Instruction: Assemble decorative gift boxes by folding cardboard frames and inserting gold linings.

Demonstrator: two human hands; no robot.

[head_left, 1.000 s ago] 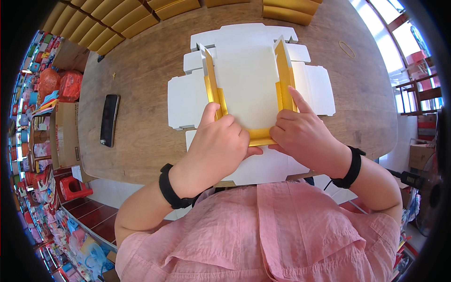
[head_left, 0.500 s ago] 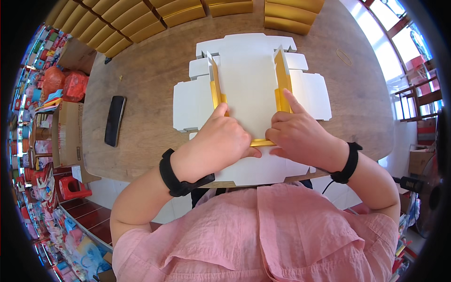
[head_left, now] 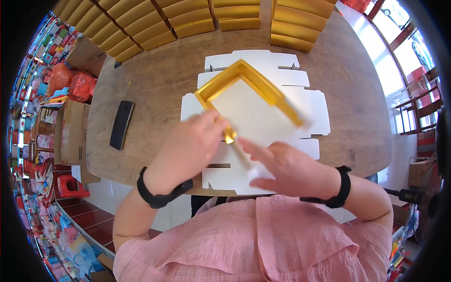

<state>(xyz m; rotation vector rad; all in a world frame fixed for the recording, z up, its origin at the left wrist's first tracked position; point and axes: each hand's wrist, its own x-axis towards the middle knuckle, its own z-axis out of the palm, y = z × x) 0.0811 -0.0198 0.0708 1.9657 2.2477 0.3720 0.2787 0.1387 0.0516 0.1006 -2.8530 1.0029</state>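
A partly folded cardboard box (head_left: 240, 66) with gold walls and a white inside lies turned at an angle. It rests on flat white cardboard blanks (head_left: 315, 110) in front of me. My left hand (head_left: 185, 141) pinches the box's wall at its left corner, next to a crumpled-looking gold fold. My right hand (head_left: 293, 171) is beside the near edge, its fingers stretched out and the thumb apart, next to a white flap (head_left: 242, 157) smeared by motion. The box's right end is blurred too.
Rows of folded gold boxes (head_left: 190, 21) line the table's far side, with another gold stack (head_left: 300, 26) at the far right. A black phone (head_left: 122, 124) lies at left, a rubber band (head_left: 344, 74) at right. Cartons (head_left: 73, 134) and a red stool (head_left: 73, 186) stand left of the table.
The box has turned from square-on to a slant, and its far gold wall now stands up. My right hand has left the right wall and come down to the near edge.
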